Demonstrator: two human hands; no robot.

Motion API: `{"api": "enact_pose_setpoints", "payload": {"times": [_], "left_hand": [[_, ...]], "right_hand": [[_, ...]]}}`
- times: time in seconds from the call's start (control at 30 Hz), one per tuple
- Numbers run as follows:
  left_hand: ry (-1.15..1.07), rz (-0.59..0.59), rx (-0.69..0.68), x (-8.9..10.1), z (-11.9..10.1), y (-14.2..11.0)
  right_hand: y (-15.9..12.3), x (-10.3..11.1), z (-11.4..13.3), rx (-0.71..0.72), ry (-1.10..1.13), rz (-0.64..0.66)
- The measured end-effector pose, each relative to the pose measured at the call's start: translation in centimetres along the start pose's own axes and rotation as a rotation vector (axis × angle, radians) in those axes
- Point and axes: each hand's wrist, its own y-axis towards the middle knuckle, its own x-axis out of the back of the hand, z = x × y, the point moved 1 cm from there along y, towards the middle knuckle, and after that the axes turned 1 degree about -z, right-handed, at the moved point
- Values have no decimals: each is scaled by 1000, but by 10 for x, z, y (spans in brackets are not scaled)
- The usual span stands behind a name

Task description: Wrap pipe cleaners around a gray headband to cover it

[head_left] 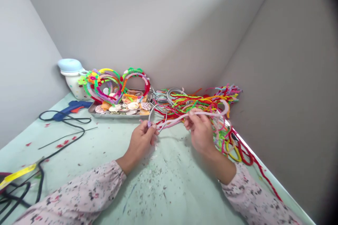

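My left hand (141,139) pinches the end of a thin grey headband (151,113), where a bit of lilac pipe cleaner (149,124) is wrapped round it. From these fingers a pale pink pipe cleaner (174,119) runs to the right. My right hand (201,132) grips this pipe cleaner partway along, thumb and fingers closed, and its free end curls up beyond the knuckles. Both hands are above the table, with the pile of colourful pipe cleaners (185,100) just behind them. Part of the headband is hidden by my left fingers.
A metal tray (121,116) of seashells (132,105) bears several wrapped headbands (105,88). Left of it are a blue glue gun (68,109), its black cord (79,135) and a white jar (76,82) with a blue lid. Red pipe cleaners (264,175) trail along the right edge.
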Motion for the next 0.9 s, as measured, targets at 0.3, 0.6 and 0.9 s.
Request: {"api": "enact_pose_setpoints", "payload": {"times": [0.3,0.6,0.9], "left_hand": [[262,-160,4,9,9,5],[584,-322,-286,8,-5,-5],[577,139,-671,-13,-14,-32]], "right_hand": [[26,15,44,3,0,-49],[23,13,31,-161,57,46],[21,13,26,-182,32,78]]}}
